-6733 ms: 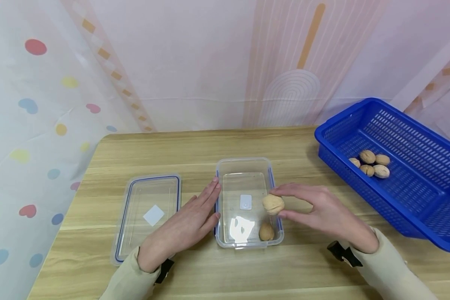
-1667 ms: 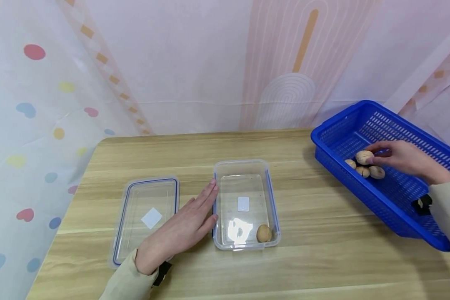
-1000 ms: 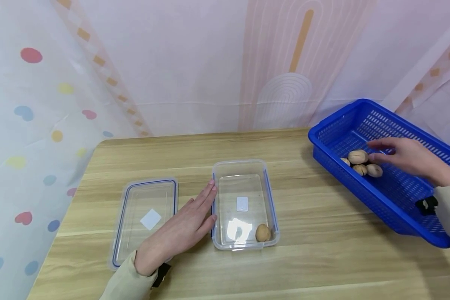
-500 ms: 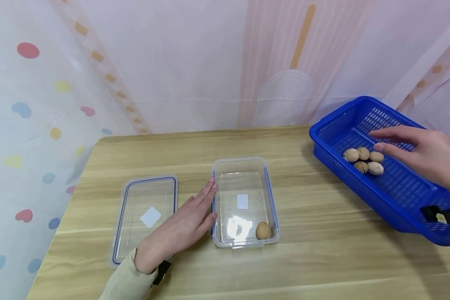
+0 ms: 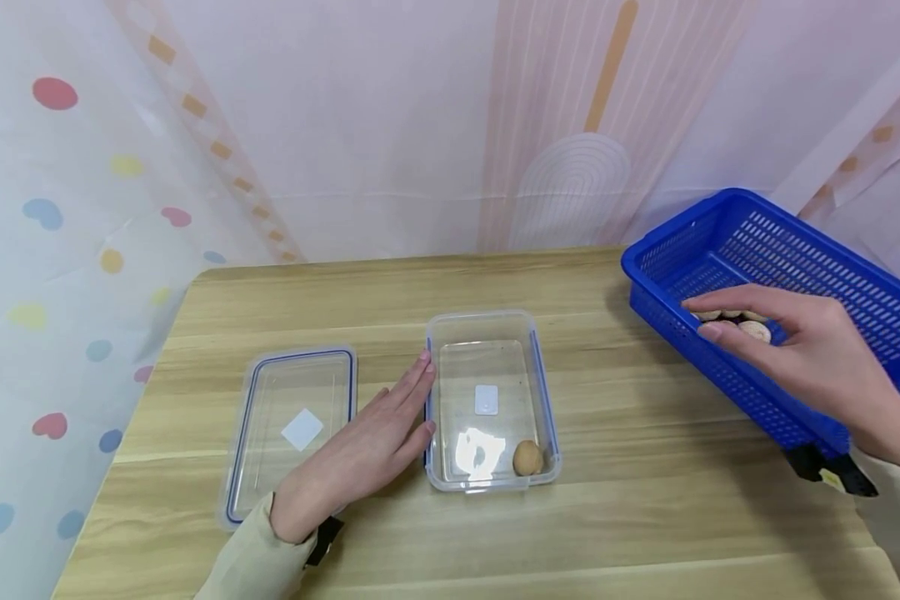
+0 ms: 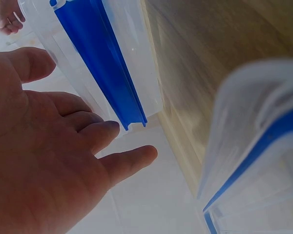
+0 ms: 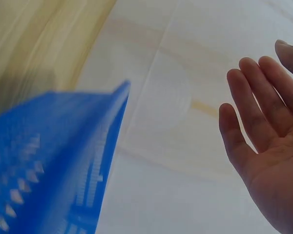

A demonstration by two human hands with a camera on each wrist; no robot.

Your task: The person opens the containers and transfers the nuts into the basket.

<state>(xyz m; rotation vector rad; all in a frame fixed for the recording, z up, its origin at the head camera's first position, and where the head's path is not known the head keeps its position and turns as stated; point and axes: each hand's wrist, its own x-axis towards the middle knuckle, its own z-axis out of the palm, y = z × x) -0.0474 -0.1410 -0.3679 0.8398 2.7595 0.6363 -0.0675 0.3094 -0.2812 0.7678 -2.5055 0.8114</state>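
Observation:
In the head view my left hand lies with straight fingers against the left side of the clear plastic container. One walnut sits in that container's front right corner. The left wrist view shows the left palm beside the container's blue clasp. My right hand hovers over the blue basket, thumb and index finger apart. Several walnuts lie in the basket, partly hidden behind that hand. Nothing is held in the right palm, whose fingers are extended in the right wrist view.
A clear lid with a blue seal lies on the wooden table, left of the container and partly under the left forearm. A patterned cloth hangs behind the table's back edge.
Earlier my right hand held a walnut above the container, then released one in the basket. It has since lifted and shifted left over the walnuts. The left hand stays by the container.

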